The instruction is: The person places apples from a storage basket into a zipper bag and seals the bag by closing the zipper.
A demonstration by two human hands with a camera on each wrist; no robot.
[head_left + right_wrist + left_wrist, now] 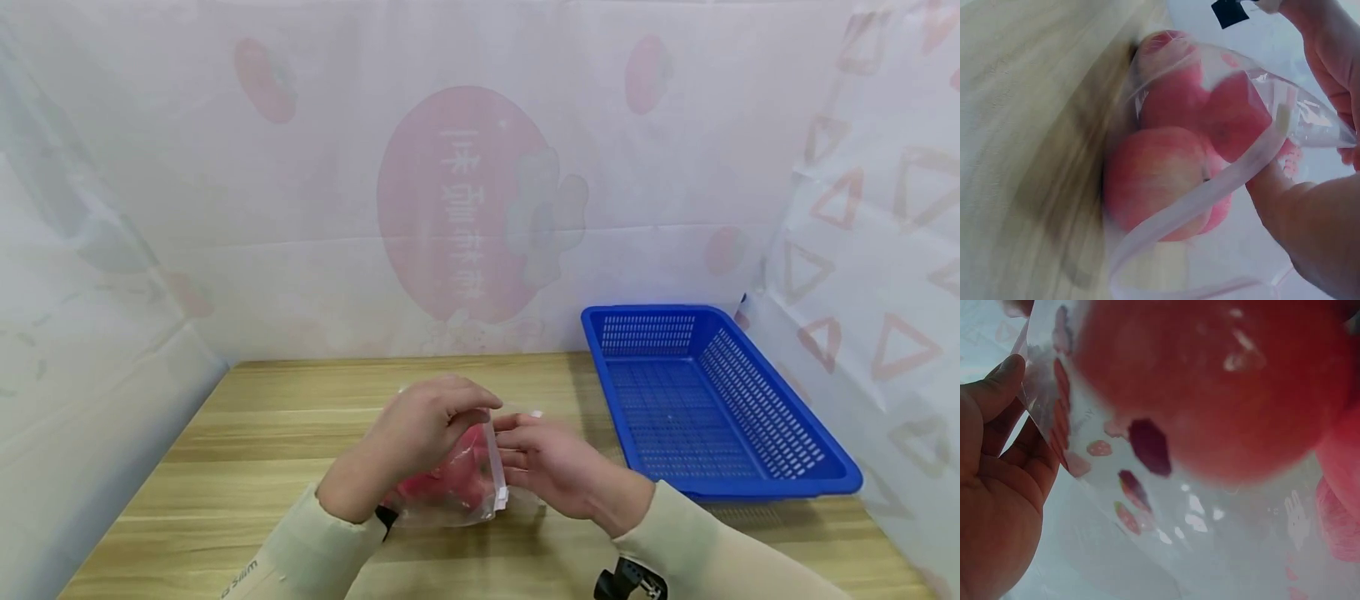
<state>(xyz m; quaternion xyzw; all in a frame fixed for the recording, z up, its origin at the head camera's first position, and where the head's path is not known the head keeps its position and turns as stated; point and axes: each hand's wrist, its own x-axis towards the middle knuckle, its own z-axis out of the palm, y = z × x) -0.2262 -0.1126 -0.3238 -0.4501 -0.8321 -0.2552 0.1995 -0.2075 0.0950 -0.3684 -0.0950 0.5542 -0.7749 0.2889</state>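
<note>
A clear plastic bag with a white zip strip (498,475) lies on the table, holding several red apples (457,475). My left hand (420,425) reaches over the bag and pinches its upper edge. On the bag's other side is my right hand (555,467), palm turned up, its fingers extended against the mouth. Through the right wrist view, the zip strip (1191,209) bows apart into a loop in front of the apples (1157,181). Whether the right fingertips are inside the mouth is hidden. Close to the left wrist camera, an apple (1210,381) shows blurred through printed plastic.
A blue perforated plastic basket (675,417) stands to the right on the wooden table (262,433). Printed white sheets (315,192) rise behind the table and along both sides.
</note>
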